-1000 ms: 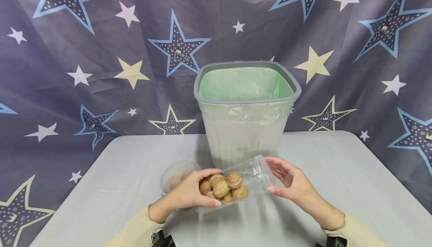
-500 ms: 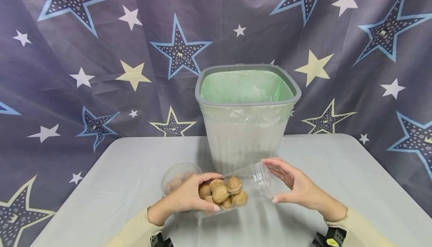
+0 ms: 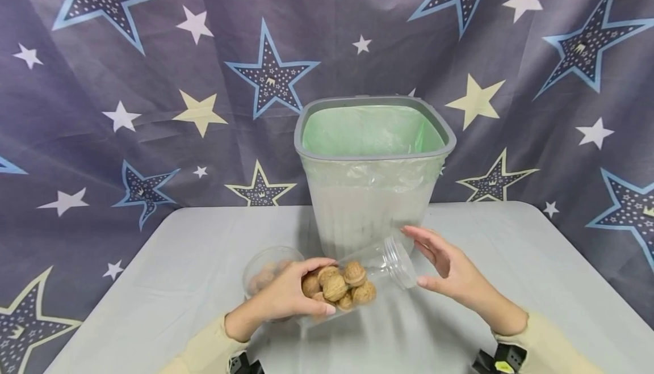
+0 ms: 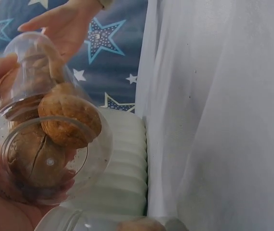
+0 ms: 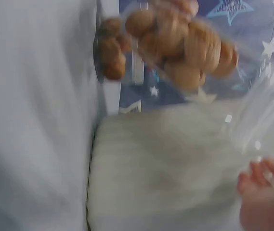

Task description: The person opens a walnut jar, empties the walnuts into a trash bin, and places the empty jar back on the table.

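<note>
My left hand (image 3: 288, 291) grips a clear plastic jar (image 3: 375, 260), which lies tilted in the air with its ridged end (image 3: 398, 263) up and to the right. Several walnuts (image 3: 337, 286) are bunched in its lower half. In the left wrist view the jar's round base faces the camera, with walnuts (image 4: 69, 118) behind it. My right hand (image 3: 457, 274) is beside the ridged end, its fingers spread and loosely bent, holding nothing. Whether a fingertip touches the rim, I cannot tell. The right wrist view is blurred; there the right hand (image 5: 267, 197) appears apart from the jar.
Behind the left hand stands a second clear round container (image 3: 265, 263) with brownish round things in it, partly hidden. A white bin (image 3: 370, 204) with a grey rim and green liner stands at the back of the pale table (image 3: 204, 260). A starry curtain (image 3: 332, 33) hangs behind.
My right hand has come off the jar's ridged end, moving slightly right, with its fingers wider apart. The left hand keeps its grip; the jar has barely moved.
</note>
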`<state>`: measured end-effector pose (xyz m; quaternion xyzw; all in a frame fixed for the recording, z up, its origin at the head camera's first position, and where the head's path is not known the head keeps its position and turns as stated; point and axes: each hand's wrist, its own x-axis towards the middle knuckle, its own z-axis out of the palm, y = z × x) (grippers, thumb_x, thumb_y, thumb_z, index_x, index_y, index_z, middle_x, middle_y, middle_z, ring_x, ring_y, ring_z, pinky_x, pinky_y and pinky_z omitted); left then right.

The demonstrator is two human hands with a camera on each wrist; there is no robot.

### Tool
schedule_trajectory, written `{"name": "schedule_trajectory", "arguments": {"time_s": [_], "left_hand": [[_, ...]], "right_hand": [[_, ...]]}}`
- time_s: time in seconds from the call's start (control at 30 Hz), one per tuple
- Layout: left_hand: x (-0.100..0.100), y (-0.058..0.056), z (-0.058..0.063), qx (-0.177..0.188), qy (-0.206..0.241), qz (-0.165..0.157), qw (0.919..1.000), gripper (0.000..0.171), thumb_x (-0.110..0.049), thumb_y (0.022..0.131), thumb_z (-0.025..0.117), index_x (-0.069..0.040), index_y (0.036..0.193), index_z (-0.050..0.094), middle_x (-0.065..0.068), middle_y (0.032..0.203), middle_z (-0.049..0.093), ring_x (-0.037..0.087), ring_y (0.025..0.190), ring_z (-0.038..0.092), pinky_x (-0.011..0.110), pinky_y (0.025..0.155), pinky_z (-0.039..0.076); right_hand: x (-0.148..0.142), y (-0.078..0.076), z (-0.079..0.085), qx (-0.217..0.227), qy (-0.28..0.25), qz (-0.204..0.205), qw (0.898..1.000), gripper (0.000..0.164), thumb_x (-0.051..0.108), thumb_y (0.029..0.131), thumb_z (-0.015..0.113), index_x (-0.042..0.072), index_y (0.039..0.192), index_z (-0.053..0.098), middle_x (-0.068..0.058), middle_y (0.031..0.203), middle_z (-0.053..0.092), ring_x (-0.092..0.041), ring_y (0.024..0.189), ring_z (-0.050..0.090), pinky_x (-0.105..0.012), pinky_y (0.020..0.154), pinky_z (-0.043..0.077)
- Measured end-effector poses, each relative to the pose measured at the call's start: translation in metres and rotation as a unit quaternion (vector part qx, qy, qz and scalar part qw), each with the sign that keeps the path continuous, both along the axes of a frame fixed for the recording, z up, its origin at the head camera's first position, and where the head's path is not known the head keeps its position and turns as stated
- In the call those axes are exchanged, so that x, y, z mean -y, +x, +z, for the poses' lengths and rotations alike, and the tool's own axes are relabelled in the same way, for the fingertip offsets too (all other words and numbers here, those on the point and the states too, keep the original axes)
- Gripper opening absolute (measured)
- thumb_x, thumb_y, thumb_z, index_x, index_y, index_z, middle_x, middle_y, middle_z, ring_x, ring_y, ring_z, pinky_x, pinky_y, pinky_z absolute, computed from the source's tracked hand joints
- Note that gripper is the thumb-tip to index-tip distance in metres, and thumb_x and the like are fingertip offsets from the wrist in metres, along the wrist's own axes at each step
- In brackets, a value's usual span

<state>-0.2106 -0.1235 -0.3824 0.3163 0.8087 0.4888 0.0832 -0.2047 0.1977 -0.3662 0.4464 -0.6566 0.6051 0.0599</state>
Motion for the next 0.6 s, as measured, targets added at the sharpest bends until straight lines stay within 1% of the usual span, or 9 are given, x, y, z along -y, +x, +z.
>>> {"name": "schedule_trajectory", "arguments": {"time_s": [0.03, 0.07, 0.13, 0.2, 0.27, 0.33, 0.4, 0.47, 0.6], "left_hand": [[0.0, 0.0, 0.0, 0.001, 0.0, 0.006, 1.0, 0.07, -0.025, 0.067, 0.084, -0.009, 0.129, 0.055, 0.0, 0.111, 0.064, 0.013, 0.097, 0.059, 0.025, 0.087, 0.047], [-0.001, 0.0, 0.0, 0.002, 0.0, 0.01, 0.9999, 0.07, -0.025, 0.067, 0.084, -0.009, 0.129, 0.055, 0.0, 0.111, 0.064, 0.013, 0.098, 0.059, 0.025, 0.087, 0.047], [-0.002, 0.0, 0.0, -0.002, -0.004, 0.02, 0.9998, 0.07, -0.026, 0.067, 0.084, -0.009, 0.129, 0.056, 0.0, 0.111, 0.065, 0.013, 0.097, 0.059, 0.025, 0.086, 0.047], [-0.003, 0.0, 0.0, -0.011, -0.013, 0.028, 0.9995, 0.071, -0.028, 0.066, 0.084, -0.011, 0.129, 0.056, -0.001, 0.11, 0.065, 0.012, 0.096, 0.06, 0.026, 0.086, 0.047], [-0.004, 0.001, 0.0, -0.022, -0.024, 0.034, 0.9989, 0.071, -0.03, 0.066, 0.084, -0.013, 0.128, 0.056, -0.002, 0.109, 0.066, 0.011, 0.095, 0.06, 0.026, 0.085, 0.048], [-0.006, 0.002, 0.0, -0.031, -0.034, 0.038, 0.9982, 0.07, -0.032, 0.066, 0.084, -0.015, 0.128, 0.057, -0.004, 0.107, 0.066, 0.01, 0.093, 0.06, 0.026, 0.083, 0.048], [-0.007, 0.003, 0.0, -0.035, -0.039, 0.039, 0.9979, 0.07, -0.033, 0.066, 0.084, -0.015, 0.128, 0.057, -0.005, 0.107, 0.066, 0.01, 0.092, 0.06, 0.026, 0.083, 0.048], [-0.008, 0.003, 0.0, -0.035, -0.041, 0.039, 0.9978, 0.07, -0.034, 0.066, 0.084, -0.015, 0.128, 0.057, -0.005, 0.107, 0.066, 0.009, 0.092, 0.06, 0.026, 0.082, 0.048], [-0.008, 0.003, -0.001, -0.035, -0.045, 0.042, 0.9975, 0.069, -0.034, 0.066, 0.084, -0.016, 0.127, 0.058, -0.006, 0.106, 0.066, 0.009, 0.092, 0.06, 0.026, 0.082, 0.048]], "right_hand": [[0.002, 0.003, 0.0, 0.015, -0.003, -0.02, 1.0, 0.066, -0.008, 0.081, 0.065, -0.022, 0.134, 0.028, -0.004, 0.143, 0.042, -0.008, 0.133, 0.036, -0.018, 0.108, 0.026], [0.005, 0.006, 0.001, 0.031, -0.003, -0.041, 0.999, 0.062, -0.008, 0.083, 0.063, -0.022, 0.133, 0.029, -0.006, 0.141, 0.044, -0.006, 0.131, 0.038, -0.016, 0.107, 0.027], [0.01, 0.012, 0.001, 0.076, -0.003, -0.081, 0.994, 0.057, -0.007, 0.085, 0.06, -0.021, 0.132, 0.032, -0.014, 0.139, 0.046, -0.001, 0.126, 0.043, -0.013, 0.104, 0.03], [0.015, 0.018, 0.001, 0.128, -0.004, -0.113, 0.985, 0.054, -0.005, 0.086, 0.059, -0.02, 0.132, 0.034, -0.025, 0.137, 0.044, 0.002, 0.121, 0.046, -0.011, 0.101, 0.032], [0.02, 0.023, 0.002, 0.174, -0.007, -0.133, 0.976, 0.054, -0.001, 0.088, 0.058, -0.019, 0.133, 0.034, -0.035, 0.136, 0.039, 0.003, 0.118, 0.048, -0.011, 0.099, 0.034], [0.024, 0.026, 0.002, 0.213, -0.014, -0.143, 0.966, 0.056, 0.002, 0.088, 0.058, -0.018, 0.134, 0.033, -0.037, 0.138, 0.034, 0.004, 0.115, 0.049, -0.011, 0.097, 0.036], [0.027, 0.028, 0.003, 0.238, -0.018, -0.153, 0.959, 0.057, 0.004, 0.089, 0.059, -0.016, 0.135, 0.033, -0.035, 0.139, 0.034, 0.003, 0.114, 0.049, -0.011, 0.095, 0.037], [0.029, 0.029, 0.003, 0.252, -0.02, -0.164, 0.954, 0.057, 0.006, 0.089, 0.06, -0.015, 0.135, 0.034, -0.032, 0.14, 0.035, 0.003, 0.113, 0.05, -0.011, 0.095, 0.037], [0.031, 0.031, 0.003, 0.263, -0.019, -0.179, 0.948, 0.056, 0.006, 0.089, 0.06, -0.013, 0.135, 0.036, -0.029, 0.139, 0.038, 0.002, 0.112, 0.05, -0.013, 0.093, 0.04]]}}
